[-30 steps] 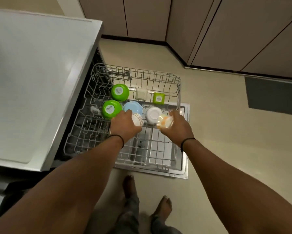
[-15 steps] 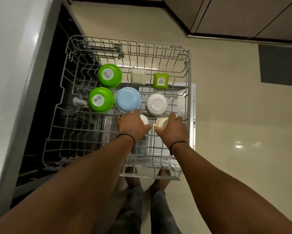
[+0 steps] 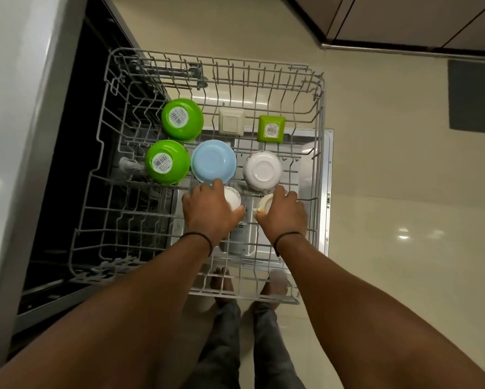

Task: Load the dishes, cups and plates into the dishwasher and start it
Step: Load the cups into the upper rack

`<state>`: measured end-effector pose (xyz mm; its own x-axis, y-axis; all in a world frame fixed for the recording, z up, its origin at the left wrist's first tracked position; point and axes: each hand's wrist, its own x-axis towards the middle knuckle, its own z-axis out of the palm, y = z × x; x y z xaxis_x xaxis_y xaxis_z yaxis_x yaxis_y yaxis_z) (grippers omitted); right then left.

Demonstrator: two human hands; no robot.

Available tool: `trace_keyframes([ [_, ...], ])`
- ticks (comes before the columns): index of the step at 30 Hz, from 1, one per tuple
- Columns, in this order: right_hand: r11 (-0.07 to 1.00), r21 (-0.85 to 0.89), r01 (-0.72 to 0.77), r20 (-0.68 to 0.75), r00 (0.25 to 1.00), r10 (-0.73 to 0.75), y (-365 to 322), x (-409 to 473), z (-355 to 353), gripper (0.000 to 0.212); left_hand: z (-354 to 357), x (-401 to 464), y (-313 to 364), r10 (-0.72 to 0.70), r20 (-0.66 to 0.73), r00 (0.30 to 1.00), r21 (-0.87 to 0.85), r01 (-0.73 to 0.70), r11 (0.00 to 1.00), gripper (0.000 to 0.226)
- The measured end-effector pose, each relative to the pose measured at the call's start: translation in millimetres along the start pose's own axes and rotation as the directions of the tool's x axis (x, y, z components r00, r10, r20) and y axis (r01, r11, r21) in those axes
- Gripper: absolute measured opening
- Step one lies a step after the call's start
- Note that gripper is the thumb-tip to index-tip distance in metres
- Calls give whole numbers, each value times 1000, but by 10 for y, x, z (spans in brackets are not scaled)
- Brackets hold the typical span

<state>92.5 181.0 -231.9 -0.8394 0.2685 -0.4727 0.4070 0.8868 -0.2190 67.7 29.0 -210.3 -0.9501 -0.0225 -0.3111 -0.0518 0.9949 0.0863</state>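
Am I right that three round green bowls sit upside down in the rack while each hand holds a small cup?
Not quite: the head view shows two round green bowls, not three. They sit upside down in the rack, and the left hand and right hand each hold a small cup.

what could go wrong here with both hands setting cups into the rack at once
1. The left hand grips a small white cup right beside the upturned light blue bowl; it may knock it.
2. The right hand holds a cream cup just below the white bowl; they might clink or chip.
3. The grey wire rack is pulled out over bare feet, so a dropped cup could land there.
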Motion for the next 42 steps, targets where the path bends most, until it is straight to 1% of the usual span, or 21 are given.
trace_keyframes([
  [6,1000,-22,8,2,1000,-8,-16,-37,115,81,-18,-43,-150,-20,-66,998,-54,16,998,63],
  [10,1000,-22,14,27,1000,-14,-25,-33,110,83,-15,-99,-197,-35,-75,997,-77,29,997,63],
  [15,1000,12,11,37,999,-11,-23,-68,83,82,-29,-146,-187,-61,-58,996,-102,55,993,63],
  [19,999,-8,33,-12,999,-33,-16,-107,47,82,-83,-127,-150,-88,7,996,-124,88,988,62],
  [23,999,-3,46,-51,998,-46,22,-153,-14,79,-130,-121,-139,-99,43,994,-78,102,992,62],
  [26,999,-15,51,-76,996,-52,56,-180,-13,81,-113,-136,-108,-106,53,993,-26,107,994,60],
  [29,998,9,67,-105,992,-66,90,-187,17,83,-49,-106,-43,-112,62,992,15,111,994,62],
  [35,994,24,103,-130,987,-99,158,-167,86,82,115,31,86,-186,81,979,25,184,983,69],
  [37,994,26,102,-128,987,-98,188,-160,112,80,165,41,102,-185,89,979,51,181,982,65],
  [40,994,26,110,-129,986,-105,200,-179,129,79,137,43,108,-142,91,986,129,130,983,60],
  [42,993,34,109,-145,984,-103,202,-193,126,77,116,51,106,-147,92,985,115,136,984,57],
])
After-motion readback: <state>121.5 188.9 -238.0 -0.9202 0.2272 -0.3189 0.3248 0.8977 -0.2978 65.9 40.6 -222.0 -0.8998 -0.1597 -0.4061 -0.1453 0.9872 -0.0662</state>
